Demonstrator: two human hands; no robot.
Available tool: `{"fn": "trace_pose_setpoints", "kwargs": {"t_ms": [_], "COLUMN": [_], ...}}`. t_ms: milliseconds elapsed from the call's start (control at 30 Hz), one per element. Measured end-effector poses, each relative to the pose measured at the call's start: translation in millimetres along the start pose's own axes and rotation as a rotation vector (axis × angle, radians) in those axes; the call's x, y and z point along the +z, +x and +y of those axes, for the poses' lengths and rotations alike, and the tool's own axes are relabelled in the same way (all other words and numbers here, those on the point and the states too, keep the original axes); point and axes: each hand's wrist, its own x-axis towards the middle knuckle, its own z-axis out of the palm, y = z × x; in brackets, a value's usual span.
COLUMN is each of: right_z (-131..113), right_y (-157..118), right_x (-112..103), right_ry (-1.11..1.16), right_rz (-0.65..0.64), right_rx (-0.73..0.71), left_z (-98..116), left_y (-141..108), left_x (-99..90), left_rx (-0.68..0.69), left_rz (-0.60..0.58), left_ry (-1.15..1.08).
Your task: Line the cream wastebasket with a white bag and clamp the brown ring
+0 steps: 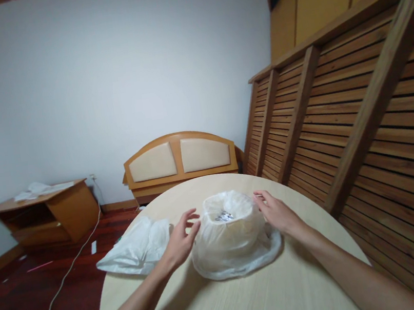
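Note:
A translucent white plastic bag (232,255) stands on the round table (282,296), spread around a bowl-like form, with its mouth facing up. Shiny silvery pieces (224,216) show inside the opening. My left hand (182,237) is at the bag's left side, its fingers curved and apart, with nothing in them. On the other side, my right hand (274,212) has its fingertips together at the bag's upper right edge, seemingly pinching the thin plastic. A second white plastic bag (139,248) lies crumpled to the left of my left hand.
Beyond the table stands a wooden headboard (180,156) with cream panels. A slatted wooden frame (345,139) leans along the right side. At the left are a low cabinet (60,213) with white sheets on top and a white cable (67,277) across the dark red floor.

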Motion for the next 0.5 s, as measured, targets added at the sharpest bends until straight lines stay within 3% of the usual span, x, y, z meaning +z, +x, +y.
{"fn": "trace_pose_setpoints", "kwargs": {"t_ms": [133,233,500], "right_z": [-13.1,-14.6,-1.5], "right_y": [14.0,19.0,18.0], "right_x": [10.9,17.9,18.6], "right_ry": [0.188,0.251,0.282], "right_rz": [-0.09,-0.141,-0.116], "right_rx": [-0.011,-0.038,-0.099], "left_z": [12.1,16.6,16.7], "left_y": [33.9,45.8,30.4], "left_x": [10.4,14.8,11.7], "left_rx": [-0.113,-0.117,-0.065], "left_rz": [0.051,0.075,0.129], "left_ry": [-0.115,-0.096,-0.096]}}
